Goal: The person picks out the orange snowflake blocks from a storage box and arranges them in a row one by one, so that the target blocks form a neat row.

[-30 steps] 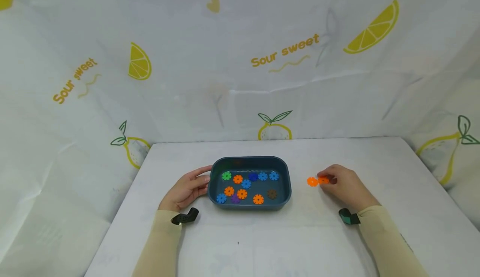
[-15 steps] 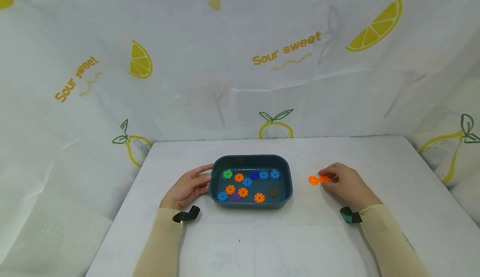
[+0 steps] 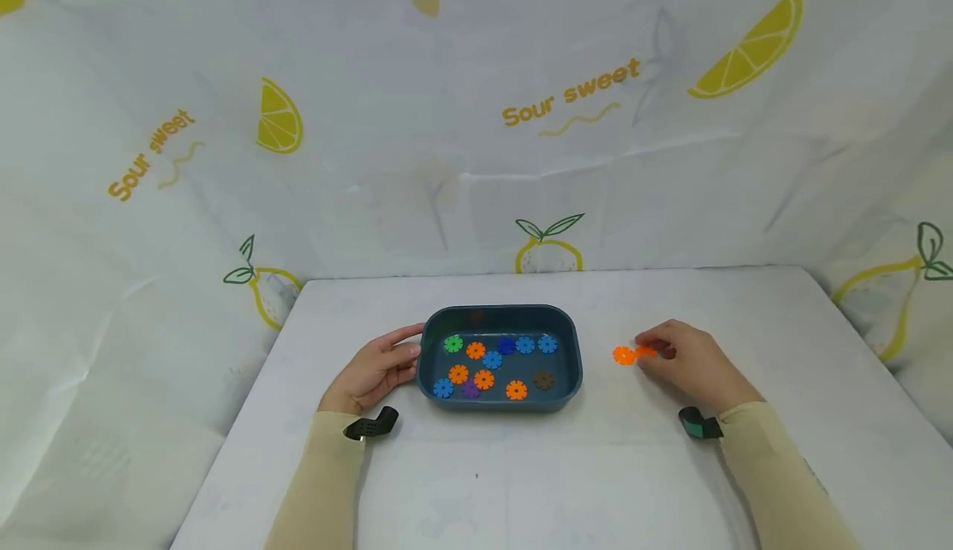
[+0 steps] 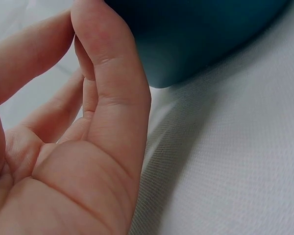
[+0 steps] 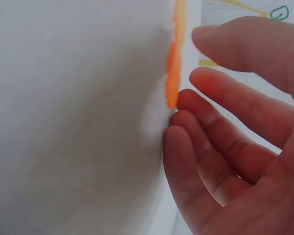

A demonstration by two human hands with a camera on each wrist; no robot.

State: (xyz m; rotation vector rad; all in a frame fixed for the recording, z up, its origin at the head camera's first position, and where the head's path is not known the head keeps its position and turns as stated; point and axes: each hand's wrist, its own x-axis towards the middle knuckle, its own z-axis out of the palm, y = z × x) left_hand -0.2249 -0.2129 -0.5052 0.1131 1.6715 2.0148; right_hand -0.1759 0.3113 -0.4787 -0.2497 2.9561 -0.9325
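Observation:
My left hand [image 3: 375, 372] rests at the left end of a dark blue-green tray [image 3: 499, 406], its fingertips touching the outer wall. In the left wrist view the thumb [image 4: 115, 73] lies close against the tray [image 4: 186, 44]. On the table to the right of the tray are two orange snowflake-shaped building discs, the left disc [image 3: 624, 356] fully visible and the other disc [image 3: 646, 351] partly under my right hand [image 3: 688, 364]. In the right wrist view the thumb and index fingertips stand apart near the orange discs [image 5: 173, 73], with other fingertips by the table.
Several notched discs lie in the tray, among them a green disc [image 3: 453, 344], a purple disc [image 3: 471, 389], a brown disc [image 3: 543, 380], and blue and orange ones. A white cloth covers the table [image 3: 521, 484]. Behind it rises a lemon-printed sheet [image 3: 372, 186].
The head view drifts slightly. Both hands, the tray and the discs keep nearly the same places relative to each other.

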